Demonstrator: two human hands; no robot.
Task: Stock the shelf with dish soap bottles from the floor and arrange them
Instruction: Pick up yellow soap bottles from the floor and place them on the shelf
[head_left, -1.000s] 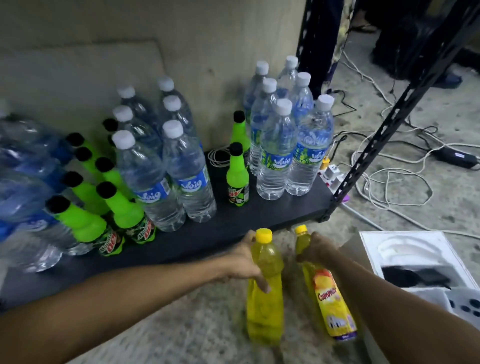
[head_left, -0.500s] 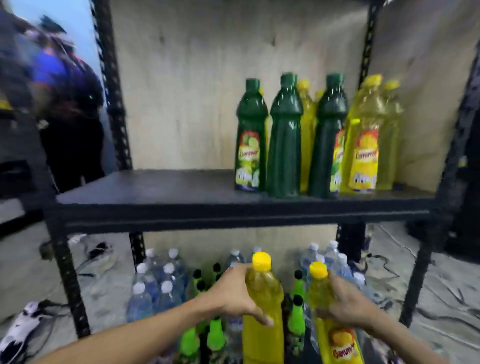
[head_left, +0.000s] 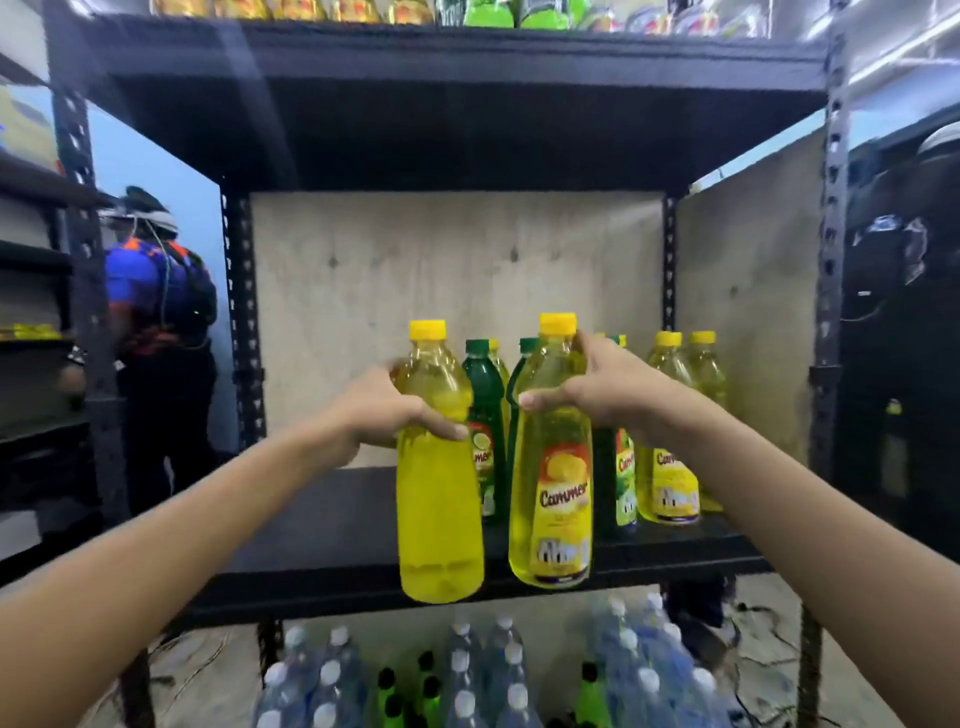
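I've lifted both bottles off the floor. The plain yellow bottle (head_left: 439, 493) in my left hand (head_left: 384, 415) and the labelled yellow bottle (head_left: 556, 493) at its 3 o'clock, in my right hand (head_left: 597, 389), are now level with the middle shelf (head_left: 332, 525). The water bottles (head_left: 467, 675) have dropped to 6 o'clock.

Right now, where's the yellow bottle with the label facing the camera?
Head view, centre-right: the right hand grips the labelled yellow bottle at the front edge of the middle shelf, right of the plain yellow bottle in the left hand.

Two upright yellow bottles (head_left: 439, 509), seemingly unshelved.
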